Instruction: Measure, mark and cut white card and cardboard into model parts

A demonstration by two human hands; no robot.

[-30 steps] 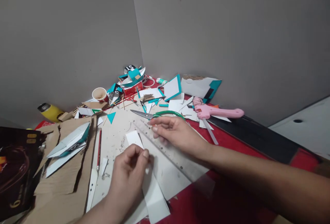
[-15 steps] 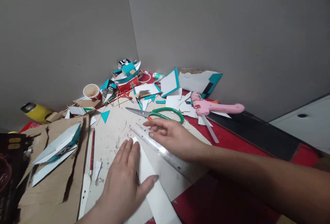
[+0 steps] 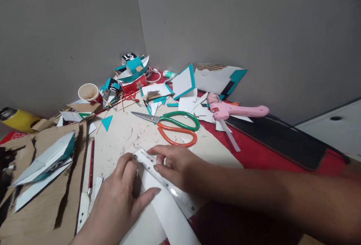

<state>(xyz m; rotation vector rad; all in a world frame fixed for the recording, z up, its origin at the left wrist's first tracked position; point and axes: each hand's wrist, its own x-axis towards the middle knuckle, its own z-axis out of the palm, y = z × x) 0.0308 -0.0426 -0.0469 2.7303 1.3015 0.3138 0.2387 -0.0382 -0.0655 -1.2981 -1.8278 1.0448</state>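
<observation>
A long white card strip (image 3: 169, 209) runs toward me across the pale work board. My left hand (image 3: 118, 192) is on its left side, fingers bent at the strip's far end and thumb pressed on its face. A clear plastic ruler (image 3: 180, 196) lies along the strip's right edge, overlapping its far end. My right hand (image 3: 176, 164) is closed on the ruler from the right, thumb and fingers near its far part. Just beyond, scissors (image 3: 169, 124) with one green and one orange handle lie spread on the board.
A pink glue gun (image 3: 237, 111) lies at the right, near paper scraps. Card models (image 3: 132, 70) and a paper cup (image 3: 89, 93) stand at the back. Torn cardboard (image 3: 42, 218), a red pencil (image 3: 91, 166) and a yellow bottle (image 3: 21, 121) are at the left.
My right hand has brought the ruler left and nearer, onto the strip's edge. My left fingers have gone from flat to bent. The scissors' orange handle has come into view.
</observation>
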